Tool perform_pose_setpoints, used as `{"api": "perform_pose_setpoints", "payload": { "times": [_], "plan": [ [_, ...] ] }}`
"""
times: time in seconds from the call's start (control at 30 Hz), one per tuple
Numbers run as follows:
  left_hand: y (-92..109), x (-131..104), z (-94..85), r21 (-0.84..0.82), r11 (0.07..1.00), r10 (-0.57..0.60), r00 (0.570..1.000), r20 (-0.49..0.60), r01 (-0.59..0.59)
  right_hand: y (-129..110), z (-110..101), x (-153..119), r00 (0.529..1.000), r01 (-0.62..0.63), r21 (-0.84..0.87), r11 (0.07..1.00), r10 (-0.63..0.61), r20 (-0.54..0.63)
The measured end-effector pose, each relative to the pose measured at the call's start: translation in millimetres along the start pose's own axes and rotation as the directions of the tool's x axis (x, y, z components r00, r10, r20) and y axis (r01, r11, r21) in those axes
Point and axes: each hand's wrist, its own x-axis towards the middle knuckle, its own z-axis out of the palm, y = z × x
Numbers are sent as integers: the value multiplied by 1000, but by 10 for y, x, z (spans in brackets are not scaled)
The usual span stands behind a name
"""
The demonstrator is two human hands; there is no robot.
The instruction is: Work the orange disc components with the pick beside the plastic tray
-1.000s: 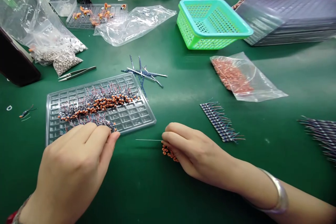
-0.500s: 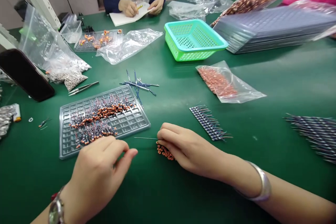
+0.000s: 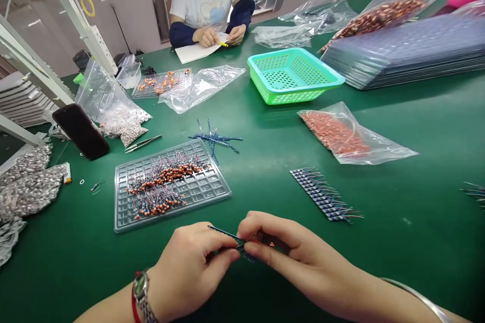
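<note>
Blue strip (image 3: pixel 224 232) sits low in your view, toward six o'clock, just where your hands meet. Half a second ago your left hand (image 3: pixel 196 264) was well apart on the nine o'clock side while your right hand (image 3: pixel 291 252) alone held a thin length pointing out to nine; now the fingertips have come together, and the free end points nearer ten. That suggests the work has passed from one hand to both, at a single spot. Your right hand is closed on the strip between curled fingers and thumb. Your left thumb and forefinger make a narrow pinch at the same place, though you hide too much of it to tell whether they grip the strip itself. It looks slim, dark blue and straight, tilted across your left forefinger, with orange pieces (image 3: pixel 272 245) peeping from inside your right hand; finer detail is too small to read. From your hands, the clear tray (image 3: pixel 212 191) lies between ten and eleven o'clock, the loose strips (image 3: pixel 215 138) just before twelve, and the wired panel (image 3: pixel 316 194) at two, all apart from your fingers
</note>
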Motion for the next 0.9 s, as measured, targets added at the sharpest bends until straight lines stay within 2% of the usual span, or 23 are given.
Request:
{"api": "perform_pose_setpoints", "payload": {
  "times": [0.13,0.27,0.33,0.4,0.47,0.57,0.67,0.9],
  "plan": [
    [31,-30,3,39,998,39,999,17,-39,5,-31,57,964,-247,305,920,202,171],
    [22,-36,-40,126,988,85,996,-3,-84,30,-69,94,927,-353,415,839,253,278],
    [-12,-26,-126,218,972,93,995,-20,-86,30,-110,108,936,-342,425,838,267,228],
    [-61,-14,-254,386,920,96,992,-79,-58,23,-177,123,951,-310,409,859,286,119],
    [-119,-1,-392,572,820,93,983,-161,16,16,-263,133,954,-287,369,884,300,24],
    [-202,20,-531,723,679,33,979,-203,127,12,-381,132,955,-252,302,920,287,-78],
    [-257,47,-564,767,621,-12,981,-194,159,7,-439,121,960,-199,262,944,241,-140],
    [-285,87,-581,762,629,-4,981,-195,154,-5,-480,110,963,-180,218,959,217,-159]
  ]
}}
